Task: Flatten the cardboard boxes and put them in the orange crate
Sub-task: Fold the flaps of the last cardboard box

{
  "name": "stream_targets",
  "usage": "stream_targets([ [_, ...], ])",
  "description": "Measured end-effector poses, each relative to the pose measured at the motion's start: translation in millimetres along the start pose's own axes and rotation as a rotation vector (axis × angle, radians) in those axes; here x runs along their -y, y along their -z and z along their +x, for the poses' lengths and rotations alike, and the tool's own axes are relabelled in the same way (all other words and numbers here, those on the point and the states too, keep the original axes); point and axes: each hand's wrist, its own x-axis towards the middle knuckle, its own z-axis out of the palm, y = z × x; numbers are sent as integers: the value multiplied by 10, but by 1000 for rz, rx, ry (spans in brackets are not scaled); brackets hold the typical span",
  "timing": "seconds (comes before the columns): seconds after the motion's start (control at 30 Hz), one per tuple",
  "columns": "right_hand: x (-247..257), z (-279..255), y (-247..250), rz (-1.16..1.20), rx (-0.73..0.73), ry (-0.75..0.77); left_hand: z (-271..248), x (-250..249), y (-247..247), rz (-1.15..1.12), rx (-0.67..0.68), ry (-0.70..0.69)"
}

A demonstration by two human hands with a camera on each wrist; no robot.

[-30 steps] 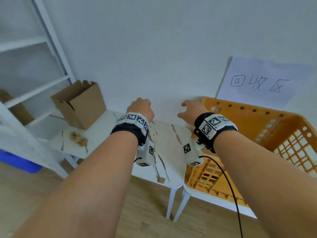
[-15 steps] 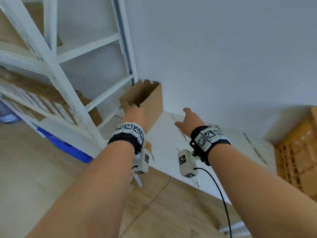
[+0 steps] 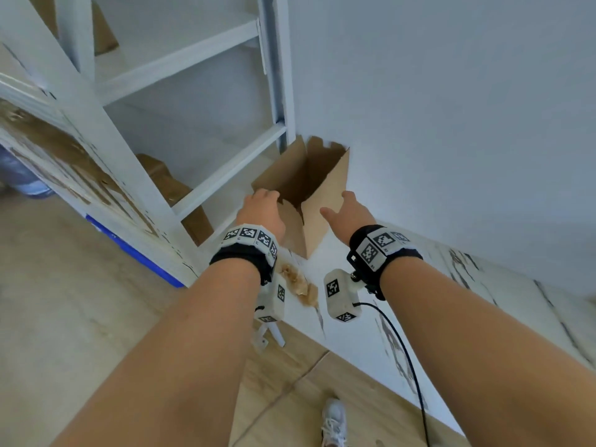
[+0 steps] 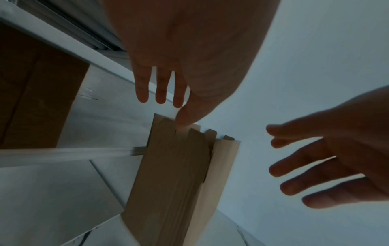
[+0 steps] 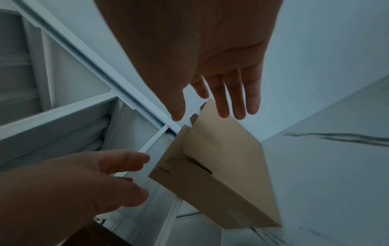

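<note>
Left hand (image 3: 263,211) and right hand (image 3: 350,214), fingers spread, flank unlabelled cardboard box (image 3: 325,201).

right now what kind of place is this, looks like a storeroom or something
Probably a storeroom or a recycling corner: a white metal shelving rack holds brown cardboard, an open cardboard box stands on a marble-patterned table, and a blue bin sits underneath.

The scene is seen from above by the head camera, looking forward and down. From under each wrist, close up, the fingers are looked along. The box (image 3: 306,191) (image 4: 179,174) (image 5: 221,166) is seen in all three views
</note>
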Motion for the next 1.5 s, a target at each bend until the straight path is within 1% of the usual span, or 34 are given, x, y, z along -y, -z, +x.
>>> stream_targets([
  [0.17,138,472,-123,76,30,-55,439,49,-154,64,42,-80],
  [0.33,223,700,-233,60,106,-105,711,22,-342,115,121,-103],
  [0.4,231,755,-275,84,97,-113,750,9,-389,126,122,-124],
  [0.47,222,772,-280,89,69,-137,761,-6,-407,102,130,-117],
  [0.57,191,706,-227,98,35,-158,737,-29,-385,74,145,-140],
  [0.7,166,496,-105,108,-47,-119,584,-105,-201,-26,100,-218],
  [0.83,104,211,69,117,-127,-117,383,-245,46,-180,52,-305],
  [0.97,-152,-151,219,172,-314,-223,198,-430,232,-292,10,-389],
  [1.03,-307,-356,279,167,-369,-284,91,-535,249,-351,-3,-399],
  [1.13,-549,-670,371,124,-394,-359,-76,-734,216,-454,14,-394],
  [1.2,-722,-867,426,94,-406,-380,-186,-894,171,-520,39,-378],
  [1.27,-892,-1052,501,97,-452,-390,-286,-1068,121,-583,50,-349],
  [1.43,-1287,-1335,795,213,-565,-444,-402,-1473,-26,-613,112,-267],
  [1.5,-1434,-1410,918,268,-605,-443,-427,-1603,-117,-608,152,-184],
])
